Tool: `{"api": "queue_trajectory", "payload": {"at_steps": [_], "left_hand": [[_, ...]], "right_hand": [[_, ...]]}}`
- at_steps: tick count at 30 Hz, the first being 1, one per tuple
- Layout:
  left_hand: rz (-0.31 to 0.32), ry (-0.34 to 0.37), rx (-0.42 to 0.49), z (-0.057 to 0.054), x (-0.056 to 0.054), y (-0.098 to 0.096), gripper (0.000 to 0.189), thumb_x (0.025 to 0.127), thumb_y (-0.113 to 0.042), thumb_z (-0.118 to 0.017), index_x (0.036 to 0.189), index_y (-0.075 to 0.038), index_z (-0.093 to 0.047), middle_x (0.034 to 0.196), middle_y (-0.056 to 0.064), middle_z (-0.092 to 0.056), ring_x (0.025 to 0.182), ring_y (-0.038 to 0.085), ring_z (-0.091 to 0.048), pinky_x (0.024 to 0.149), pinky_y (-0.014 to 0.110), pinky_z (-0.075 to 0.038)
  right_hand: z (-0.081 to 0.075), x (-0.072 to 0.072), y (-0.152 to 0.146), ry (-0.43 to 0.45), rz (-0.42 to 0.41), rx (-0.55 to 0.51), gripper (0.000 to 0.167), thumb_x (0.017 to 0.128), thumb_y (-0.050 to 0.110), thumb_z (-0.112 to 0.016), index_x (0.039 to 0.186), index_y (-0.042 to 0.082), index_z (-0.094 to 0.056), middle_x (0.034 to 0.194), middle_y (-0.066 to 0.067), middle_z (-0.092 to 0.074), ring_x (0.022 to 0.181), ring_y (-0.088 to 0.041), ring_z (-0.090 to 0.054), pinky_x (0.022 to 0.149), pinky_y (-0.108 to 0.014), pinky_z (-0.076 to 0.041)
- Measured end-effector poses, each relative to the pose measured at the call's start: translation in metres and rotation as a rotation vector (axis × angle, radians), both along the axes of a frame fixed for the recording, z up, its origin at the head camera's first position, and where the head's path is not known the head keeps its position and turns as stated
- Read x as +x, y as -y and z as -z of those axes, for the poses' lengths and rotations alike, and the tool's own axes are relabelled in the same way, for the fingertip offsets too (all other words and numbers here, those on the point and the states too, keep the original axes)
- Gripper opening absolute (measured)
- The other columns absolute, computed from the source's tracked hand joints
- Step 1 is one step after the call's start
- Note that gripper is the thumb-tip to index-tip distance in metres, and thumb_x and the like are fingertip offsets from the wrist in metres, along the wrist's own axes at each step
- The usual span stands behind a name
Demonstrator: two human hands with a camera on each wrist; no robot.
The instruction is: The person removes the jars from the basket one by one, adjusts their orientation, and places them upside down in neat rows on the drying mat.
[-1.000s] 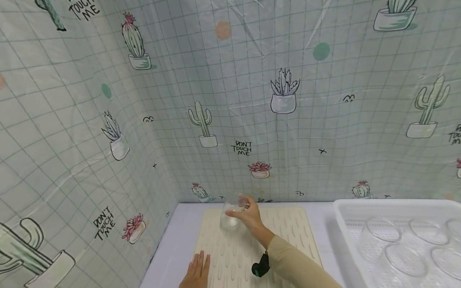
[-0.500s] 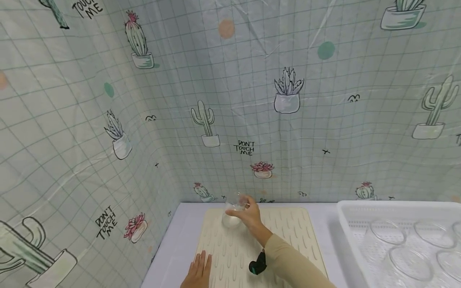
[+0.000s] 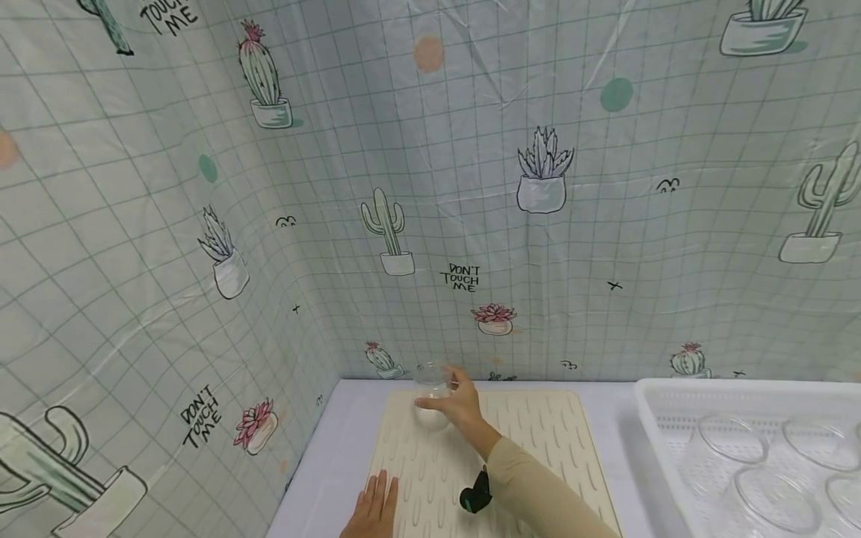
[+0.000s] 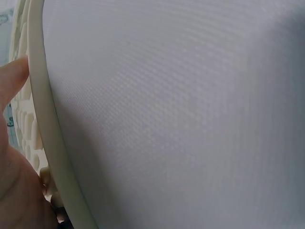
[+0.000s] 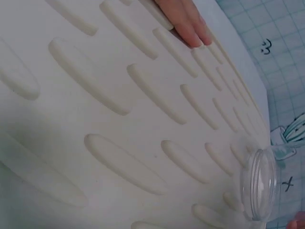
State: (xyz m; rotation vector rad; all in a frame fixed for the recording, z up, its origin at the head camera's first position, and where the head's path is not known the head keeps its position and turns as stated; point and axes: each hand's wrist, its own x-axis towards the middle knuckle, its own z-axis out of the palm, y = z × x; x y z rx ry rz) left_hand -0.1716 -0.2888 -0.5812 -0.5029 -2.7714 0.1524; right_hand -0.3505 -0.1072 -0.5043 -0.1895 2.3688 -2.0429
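Toward the far left part of a cream ridged mat (image 3: 531, 448) stands a clear cup (image 3: 431, 382), see-through and hard to outline. My right hand (image 3: 463, 403) holds its right side, thumb at the front and fingers behind. The right wrist view catches the cup's thick ringed end (image 5: 259, 186) close to the mat, with only a bit of finger in the corner. My left hand (image 3: 372, 506) rests flat on the mat's near left part, fingers extended. In the left wrist view, its thumb (image 4: 14, 78) lies by the mat's raised edge.
At the right stands a white perforated basket (image 3: 649, 433) holding several clear round-rimmed cups (image 3: 773, 497). A cactus-print curtain (image 3: 471, 187) hangs behind and to the left. Under the mat lies a white tabletop (image 3: 312, 467). A black wrist device (image 3: 476, 495) hangs at the right forearm.
My right hand has shifted slightly left relative to the mat, and the cup appears more upright. The head view has turned a little left. My left hand stays put.
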Motion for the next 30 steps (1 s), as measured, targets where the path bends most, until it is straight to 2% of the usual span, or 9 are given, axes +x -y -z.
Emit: {"api": "queue_trajectory", "payload": {"at_steps": [3, 6, 7, 10, 14, 18, 21, 26, 30], "left_hand": [[0.013, -0.070, -0.020, 0.000, -0.001, -0.001, 0.117, 0.090, -0.077, -0.043, 0.147, -0.009, 0.034, 0.140, 0.028, -0.050, 0.121, 0.039, -0.056, 0.093, 0.042, -0.051], [0.024, -0.220, -0.069, 0.004, -0.004, 0.000, 0.112, 0.091, -0.078, -0.035, 0.145, -0.009, 0.036, 0.157, 0.031, -0.018, 0.126, 0.035, -0.054, 0.088, 0.037, -0.053], [0.022, -0.242, -0.081, 0.005, -0.004, 0.000, 0.112, 0.091, -0.078, -0.033, 0.145, -0.008, 0.036, 0.157, 0.030, -0.019, 0.126, 0.034, -0.055, 0.087, 0.036, -0.053], [0.025, -0.322, -0.109, 0.010, -0.007, 0.002, 0.109, 0.092, -0.079, -0.026, 0.148, -0.005, 0.032, 0.156, 0.019, 0.018, 0.121, 0.032, -0.059, 0.084, 0.034, -0.054], [0.028, -0.296, -0.106, 0.011, -0.006, 0.003, 0.108, 0.093, -0.078, -0.025, 0.151, -0.002, 0.025, 0.157, 0.024, 0.001, 0.111, 0.031, -0.064, 0.085, 0.036, -0.054], [0.003, -0.082, 0.021, 0.002, -0.002, -0.003, 0.107, 0.091, -0.078, -0.038, 0.152, 0.009, -0.025, 0.144, 0.031, -0.046, 0.120, 0.039, -0.058, 0.091, 0.046, -0.053], [-0.043, 0.130, 0.161, -0.010, -0.001, -0.008, 0.103, 0.087, -0.080, -0.047, 0.136, 0.011, -0.049, 0.140, 0.032, -0.049, 0.127, 0.046, -0.049, 0.095, 0.056, -0.048], [-0.077, 0.381, 0.299, -0.029, 0.000, -0.011, 0.106, 0.087, -0.074, -0.056, 0.143, 0.014, -0.039, 0.150, 0.037, -0.032, 0.138, 0.054, -0.031, 0.103, 0.067, -0.034], [-0.073, 0.498, 0.381, -0.040, 0.001, -0.014, 0.106, 0.088, -0.067, -0.060, 0.147, 0.016, -0.031, 0.153, 0.040, -0.021, 0.141, 0.057, -0.019, 0.106, 0.070, -0.024]], "right_hand": [[0.000, 0.001, 0.001, -0.005, -0.009, 0.009, 0.085, 0.068, 0.012, -0.094, 0.140, 0.002, -0.052, 0.136, -0.025, -0.052, 0.126, -0.042, -0.049, 0.099, -0.056, -0.046], [-0.002, 0.001, 0.001, -0.013, -0.021, 0.021, 0.085, 0.067, 0.011, -0.094, 0.140, 0.002, -0.052, 0.136, -0.025, -0.052, 0.125, -0.042, -0.050, 0.099, -0.055, -0.046], [-0.003, 0.002, 0.001, -0.012, -0.027, 0.020, 0.085, 0.067, 0.011, -0.094, 0.140, 0.002, -0.052, 0.136, -0.025, -0.052, 0.125, -0.042, -0.050, 0.099, -0.054, -0.046], [-0.006, 0.004, 0.000, -0.020, -0.046, 0.025, 0.086, 0.067, 0.011, -0.094, 0.140, 0.001, -0.051, 0.135, -0.024, -0.053, 0.124, -0.041, -0.050, 0.098, -0.053, -0.047], [-0.009, 0.005, -0.002, -0.013, -0.076, 0.025, 0.090, 0.068, 0.010, -0.094, 0.144, -0.002, -0.046, 0.136, -0.025, -0.052, 0.126, -0.042, -0.049, 0.098, -0.053, -0.047], [-0.011, 0.007, -0.005, -0.015, -0.089, -0.004, 0.092, 0.070, 0.011, -0.093, 0.146, -0.003, -0.043, 0.138, -0.027, -0.050, 0.128, -0.043, -0.047, 0.101, -0.055, -0.044], [-0.014, 0.009, -0.009, -0.053, -0.089, -0.027, 0.089, 0.071, 0.018, -0.093, 0.143, -0.005, -0.045, 0.135, -0.028, -0.052, 0.125, -0.042, -0.050, 0.100, -0.054, -0.046], [-0.021, 0.009, -0.017, -0.058, -0.088, -0.116, 0.085, 0.073, 0.021, -0.092, 0.141, -0.005, -0.048, 0.133, -0.027, -0.055, 0.122, -0.040, -0.053, 0.101, -0.049, -0.046], [-0.026, 0.007, -0.024, -0.003, -0.075, -0.203, 0.077, 0.077, 0.007, -0.087, 0.141, -0.007, -0.047, 0.134, -0.027, -0.055, 0.125, -0.042, -0.051, 0.106, -0.048, -0.042]]}}
